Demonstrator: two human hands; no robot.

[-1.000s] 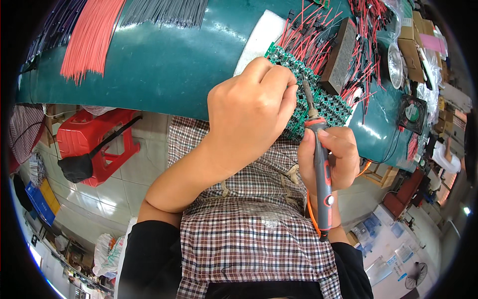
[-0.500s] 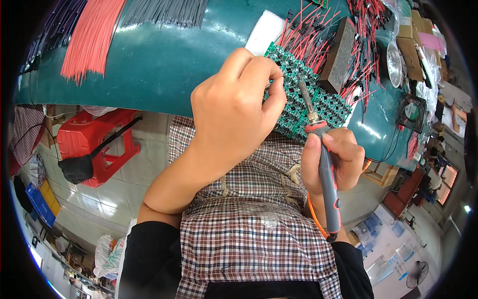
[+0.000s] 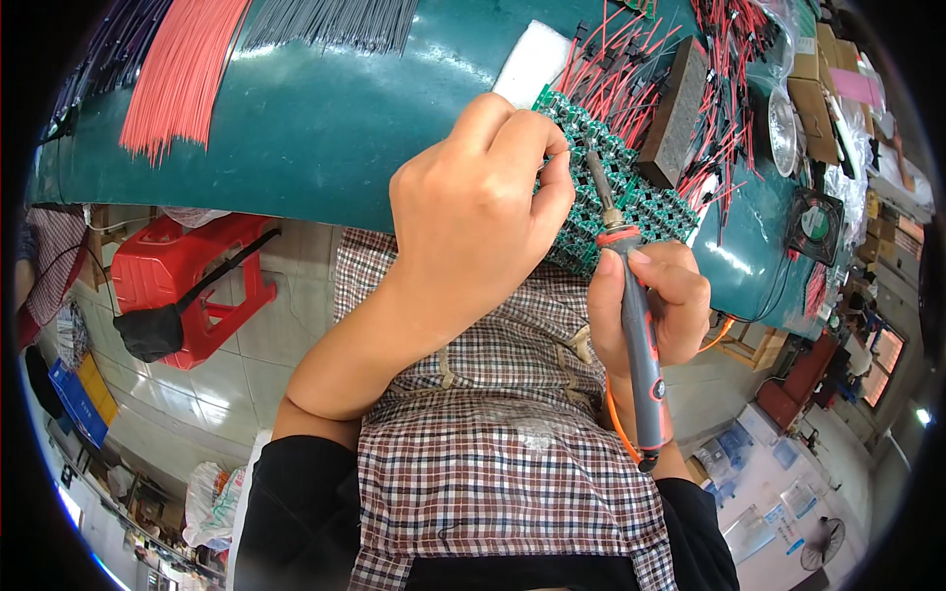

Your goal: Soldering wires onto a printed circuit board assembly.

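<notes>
Left hand (image 3: 478,202) is hiding part of the circuit boards (image 3: 655,207)

Its curled fingers (image 3: 529,138) are concealing anything they may be pinching. The soldering iron (image 3: 642,345) is covering part of the right hand (image 3: 682,305); its tip (image 3: 592,165) is looking too small to tell any contact. The upper edge is cutting off the coral wires (image 3: 187,79) and grey wires (image 3: 330,25). A fan (image 3: 833,537) is blurring.
</notes>
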